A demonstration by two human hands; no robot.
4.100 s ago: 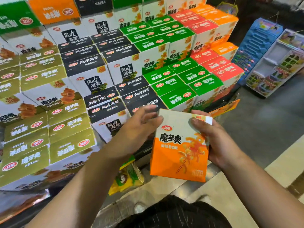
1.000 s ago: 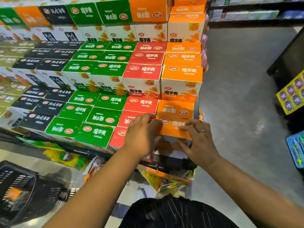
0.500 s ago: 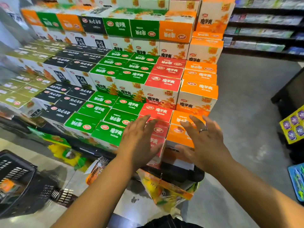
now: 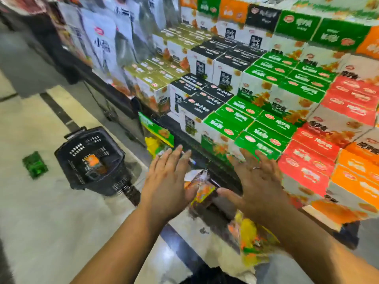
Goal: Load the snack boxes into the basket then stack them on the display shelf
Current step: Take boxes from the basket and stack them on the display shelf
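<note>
left hand (image 4: 168, 181): hovering, fingers straight, holding nothing | right hand (image 4: 260, 185): hovering, spread, gripping nothing | snack boxes (image 4: 264, 128): sitting stacked on display shelf (image 4: 182, 136) | basket (image 4: 65, 167): standing on floor (image 4: 51, 222), carrying orange box (image 4: 93, 160)

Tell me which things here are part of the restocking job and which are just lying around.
Part of the job: black basket; orange box inside it; stacked snack boxes on the display; left hand and right hand, both empty.
Just lying about: green object on the floor; snack bags hanging below the shelf.
</note>
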